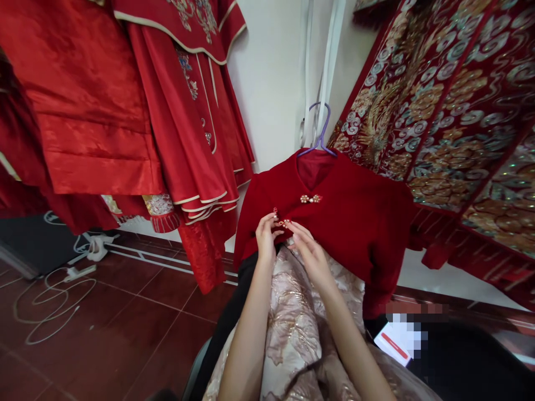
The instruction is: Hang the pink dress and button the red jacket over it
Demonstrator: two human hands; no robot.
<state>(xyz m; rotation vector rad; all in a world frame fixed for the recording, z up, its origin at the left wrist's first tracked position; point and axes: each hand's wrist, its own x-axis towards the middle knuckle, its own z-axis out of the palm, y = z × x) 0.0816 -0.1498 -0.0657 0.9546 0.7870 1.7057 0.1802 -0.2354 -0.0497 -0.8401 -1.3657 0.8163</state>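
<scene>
One small beaded fastener (282, 224) sits at the lower front edge of a dark red top (346, 217), below and a little to the left of the clasp (311, 198) under the neckline, and I have both hands gathered at it. On my feed the left hand (266, 235) comes up on its left side with the fingers curled and only a narrow gap to the thumb; its tips are too small for me to tell whether they grip the fastener or the cloth. The right hand (310, 249) reaches in from the other side, fingers drawn close together, tips touching the fastener's right end, and I cannot tell whether they pinch it. The top hangs by its shoulders from a purple hanger (321, 133) showing at the neckline, near the white poles (326, 72). Below its bottom edge I see pale, shiny patterned fabric (292, 301) spread under both forearms. Just beyond the top's lower right corner a bright screen (395, 340) lies beside a dark surface (463, 351), partly blurred out. Past the right shoulder I have a heavily embroidered red garment (451, 117); to the left, a red outfit with pale piping (184, 111) hangs next to plain red cloth (92, 111). Farther down on that side, a white cable (58, 298) loops over dark red floor tiles (137, 328).
</scene>
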